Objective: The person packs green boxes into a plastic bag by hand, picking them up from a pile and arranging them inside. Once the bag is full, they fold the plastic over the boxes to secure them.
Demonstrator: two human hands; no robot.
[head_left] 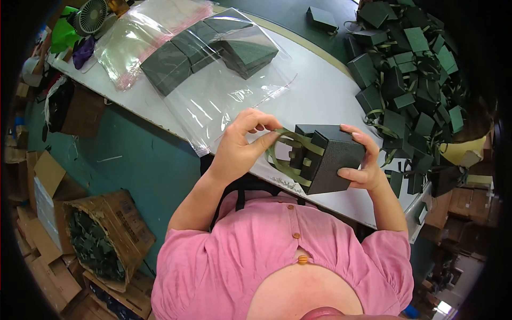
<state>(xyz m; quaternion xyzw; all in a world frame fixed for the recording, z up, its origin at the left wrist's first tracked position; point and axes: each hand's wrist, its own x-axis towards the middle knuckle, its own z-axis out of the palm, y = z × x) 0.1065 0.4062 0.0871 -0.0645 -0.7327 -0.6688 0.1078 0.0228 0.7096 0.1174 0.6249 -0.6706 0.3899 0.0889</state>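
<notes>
My right hand (364, 160) grips a dark green box (336, 162) by its right side, thumb on the front face and fingers over the far edge. Olive-green ribbon (288, 169) loops out from the box's left side. Between thumb and fingertips, my left hand (248, 140) pinches the upper part of that ribbon. The box is held tilted above the white table, close to my body. Just beyond my left hand lies a clear plastic bag (224, 104) with several dark green boxes (197, 50) inside it.
Many ribboned green boxes (405, 80) are heaped at the right. One box (322, 19) sits apart at the back. More clear bags (133, 45) and a small fan (92, 17) are at upper left. A carton of green pieces (98, 248) stands on the floor at left.
</notes>
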